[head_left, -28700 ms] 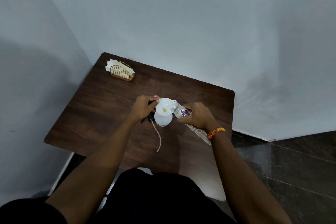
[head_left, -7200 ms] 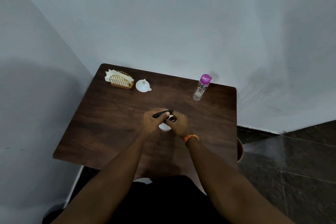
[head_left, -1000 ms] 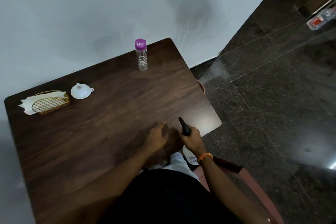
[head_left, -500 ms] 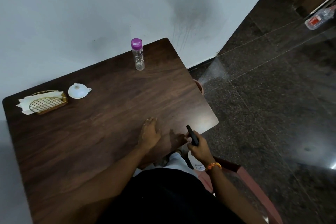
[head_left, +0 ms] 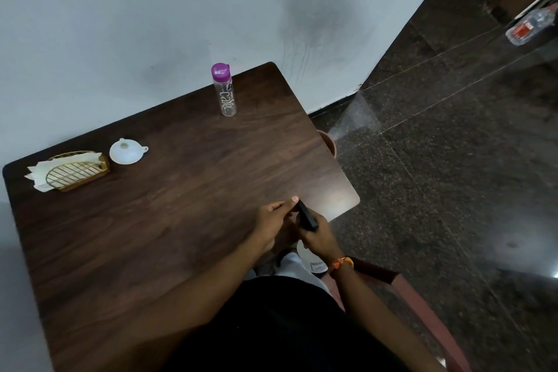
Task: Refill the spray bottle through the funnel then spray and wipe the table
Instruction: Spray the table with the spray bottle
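we judge refilling done: one funnel [head_left: 126, 152] lies apart at left, one capped water bottle [head_left: 224, 90] upper centre. one spray bottle [head_left: 308, 226], lower centre at the counter [head_left: 181, 190] edge, is gripped by our right hand [head_left: 317, 237]; left hand [head_left: 271, 220] pinches its nozzle. spraying, wiping remain; one napkin holder [head_left: 72, 170].

The right hand [head_left: 317, 240] is hiding most of the spray bottle [head_left: 311, 260]; its grip is covering the trigger. The counter [head_left: 151, 220] is running off the lower edge.

Both hands [head_left: 317, 238] together, fingers curled
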`<state>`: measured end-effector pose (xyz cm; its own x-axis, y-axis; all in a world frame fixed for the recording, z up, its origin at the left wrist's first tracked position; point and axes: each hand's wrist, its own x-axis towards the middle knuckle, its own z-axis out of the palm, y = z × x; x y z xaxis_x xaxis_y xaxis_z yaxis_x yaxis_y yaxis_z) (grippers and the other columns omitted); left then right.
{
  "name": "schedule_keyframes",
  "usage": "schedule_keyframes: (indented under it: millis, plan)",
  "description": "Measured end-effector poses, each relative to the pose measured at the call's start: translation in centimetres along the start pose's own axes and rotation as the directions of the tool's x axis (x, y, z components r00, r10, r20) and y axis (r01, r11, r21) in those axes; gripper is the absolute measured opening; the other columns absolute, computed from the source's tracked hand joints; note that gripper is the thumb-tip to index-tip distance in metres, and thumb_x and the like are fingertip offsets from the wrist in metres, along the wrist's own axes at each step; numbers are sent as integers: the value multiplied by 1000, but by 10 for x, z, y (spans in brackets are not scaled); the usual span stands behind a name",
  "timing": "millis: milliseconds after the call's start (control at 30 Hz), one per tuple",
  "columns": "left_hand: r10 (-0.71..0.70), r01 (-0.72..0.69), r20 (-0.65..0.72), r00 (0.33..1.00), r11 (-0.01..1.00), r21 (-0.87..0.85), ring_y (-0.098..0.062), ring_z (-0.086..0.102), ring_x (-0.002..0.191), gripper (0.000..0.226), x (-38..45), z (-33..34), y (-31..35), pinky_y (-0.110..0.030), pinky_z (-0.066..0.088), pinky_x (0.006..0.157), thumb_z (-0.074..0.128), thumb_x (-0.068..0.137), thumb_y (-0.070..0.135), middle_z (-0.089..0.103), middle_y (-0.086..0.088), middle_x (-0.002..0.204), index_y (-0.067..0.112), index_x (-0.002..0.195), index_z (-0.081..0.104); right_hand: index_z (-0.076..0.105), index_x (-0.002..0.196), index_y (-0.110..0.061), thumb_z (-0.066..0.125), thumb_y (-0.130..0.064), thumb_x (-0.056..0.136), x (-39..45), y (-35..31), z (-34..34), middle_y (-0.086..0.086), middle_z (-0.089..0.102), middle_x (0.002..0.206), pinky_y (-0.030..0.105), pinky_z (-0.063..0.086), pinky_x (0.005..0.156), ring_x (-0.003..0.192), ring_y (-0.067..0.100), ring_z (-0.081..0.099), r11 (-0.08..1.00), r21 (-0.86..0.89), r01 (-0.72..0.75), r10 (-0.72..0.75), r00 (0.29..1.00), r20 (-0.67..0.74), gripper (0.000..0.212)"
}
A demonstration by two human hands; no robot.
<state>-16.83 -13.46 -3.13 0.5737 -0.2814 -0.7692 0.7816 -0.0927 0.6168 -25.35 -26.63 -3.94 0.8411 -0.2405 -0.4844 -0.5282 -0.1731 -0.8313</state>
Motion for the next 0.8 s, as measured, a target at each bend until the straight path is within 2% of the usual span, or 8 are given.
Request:
schedule_keyframes:
  millis: [67,133,267,367,467,633,700,800]
  plan:
    - [-59,58,-7,998,995,-75,-19,76,73,30,1,-1,2,-31,63,67,85,88,31,81,-14,90,4,98,80,67,126,-10,58,9,90,1,-2,1,19,64,77,33,47,46,51,19,55,1000,1,-3,3,1000,30,42]
    - [-107,106,-1,994,987,-121,-13,75,66,22,5,-1,3,-24,58,57,85,88,28,80,-5,80,8,94,77,65,134,-13,59,7,91,4,-3,1,29,67,86,32,49,45,52,23,57,1000,8,-12,12,998,59,48]
    - [-180,175,-27,983,974,-142,-12,68,59,16,12,4,3,-19,51,47,83,90,26,75,-2,75,12,87,75,68,126,-13,60,5,89,6,-1,-1,32,68,87,31,47,45,51,20,57,999,8,-31,30,997,74,42]
    - [-210,204,-24,977,966,-158,-15,57,63,20,18,5,-4,-23,47,49,85,88,32,65,-11,90,14,88,76,72,105,-12,58,7,85,4,-1,-2,26,65,74,33,44,45,49,22,54,999,23,-49,47,996,70,31]
    - [-238,233,-11,971,957,-175,-14,54,62,18,18,10,-9,-22,40,45,79,93,32,62,-6,87,15,94,73,68,83,-17,57,12,81,3,-1,-6,13,61,61,36,42,48,46,21,51,996,28,-83,82,995,59,31]
    - [-276,272,2,961,946,-174,-13,70,58,16,16,21,-7,-18,45,43,76,96,32,76,-1,75,16,93,74,74,112,-27,67,0,89,1,8,-6,14,76,79,31,47,48,51,16,59,1000,-19,-23,23,1000,9,37]
    - [-291,287,-1,957,943,-167,-13,70,63,16,16,26,-8,-21,47,50,77,95,34,76,0,76,18,91,74,75,110,-30,67,0,88,-1,11,-7,9,78,83,34,51,53,57,16,64,999,-40,-8,7,1000,-26,37]
    - [-309,303,-21,951,941,-152,-20,65,81,22,18,31,-10,-28,45,61,79,92,41,72,-6,91,19,90,78,73,92,-36,68,-2,83,0,21,-9,-8,75,76,37,55,61,65,12,66,995,-92,-25,16,995,-100,36]
